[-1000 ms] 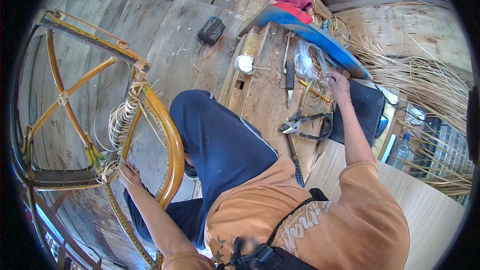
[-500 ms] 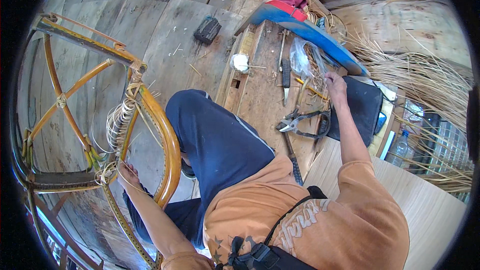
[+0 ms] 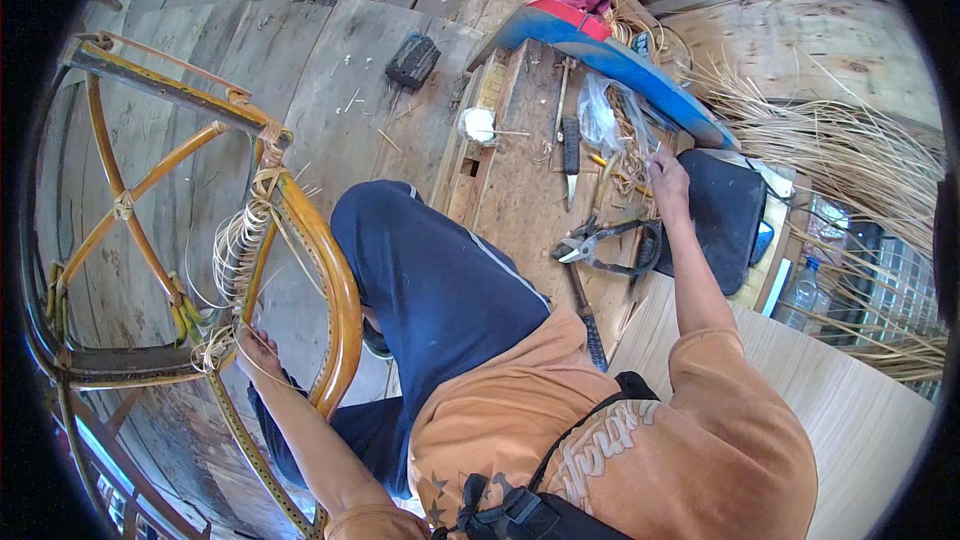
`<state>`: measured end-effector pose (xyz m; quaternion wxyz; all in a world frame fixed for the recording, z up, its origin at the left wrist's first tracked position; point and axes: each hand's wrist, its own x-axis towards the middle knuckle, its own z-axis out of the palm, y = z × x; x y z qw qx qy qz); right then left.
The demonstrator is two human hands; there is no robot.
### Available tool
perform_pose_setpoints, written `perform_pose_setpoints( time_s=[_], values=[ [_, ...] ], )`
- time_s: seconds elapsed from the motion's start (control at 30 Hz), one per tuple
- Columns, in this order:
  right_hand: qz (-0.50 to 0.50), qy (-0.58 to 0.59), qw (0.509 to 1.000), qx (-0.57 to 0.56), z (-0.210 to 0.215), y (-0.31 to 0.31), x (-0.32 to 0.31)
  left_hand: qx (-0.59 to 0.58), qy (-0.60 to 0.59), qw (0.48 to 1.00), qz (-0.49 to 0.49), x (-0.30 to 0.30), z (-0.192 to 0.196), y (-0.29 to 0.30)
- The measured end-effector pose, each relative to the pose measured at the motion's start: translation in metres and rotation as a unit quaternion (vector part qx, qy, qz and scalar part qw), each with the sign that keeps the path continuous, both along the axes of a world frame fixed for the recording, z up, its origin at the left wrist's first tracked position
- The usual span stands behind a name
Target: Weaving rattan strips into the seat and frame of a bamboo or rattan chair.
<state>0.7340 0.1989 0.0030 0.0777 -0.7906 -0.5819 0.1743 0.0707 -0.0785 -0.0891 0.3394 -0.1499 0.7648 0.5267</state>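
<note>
At the left stands a bent rattan chair frame (image 3: 340, 320) with a row of holes along its curved rail. Several loops of pale cane binding (image 3: 236, 245) wrap one of its members. My left hand (image 3: 259, 352) is closed beside the lower joint, pinching a thin cane strand that curls around it. My right hand (image 3: 670, 185) reaches over the wooden bench (image 3: 520, 210), fingers closed beside a clear plastic bag (image 3: 600, 120); what they hold, if anything, is hidden. Below it lie pliers-like cutters (image 3: 600, 245) with dark handles. A dark-handled knife (image 3: 571, 155) lies farther left.
A hammer-like tool with a dark grip (image 3: 592, 340) lies near my lap. Beyond the bench is a blue curved board (image 3: 610, 65). Bundles of loose cane (image 3: 830, 150) spread at the right, near a black flat case (image 3: 712, 220) and a plastic bottle (image 3: 803, 290). A dark block (image 3: 413, 61) sits on the plank floor.
My right hand has drawn slightly toward me and stays over the bench. My left hand keeps its place at the chair frame.
</note>
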Motion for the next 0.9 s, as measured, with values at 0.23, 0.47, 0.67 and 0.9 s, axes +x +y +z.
perform_pose_setpoints(
  time_s=[0.23,0.47,0.67,0.9],
  values=[
    [0.140,-0.069,0.987,0.042,-0.004,0.014,-0.014,-0.025,-0.016,0.999,0.018,-0.004,-0.003,0.000],
    [0.026,0.049,0.998,0.009,0.002,0.023,0.001,-0.009,-0.007,1.000,0.008,0.004,0.005,0.007],
    [0.065,-0.040,0.994,0.082,-0.008,0.021,0.005,-0.039,-0.004,0.998,0.042,0.003,0.003,0.008],
    [0.163,-0.072,0.982,0.060,-0.006,0.018,-0.010,-0.014,-0.011,1.000,0.012,-0.004,-0.004,-0.001]
  ],
)
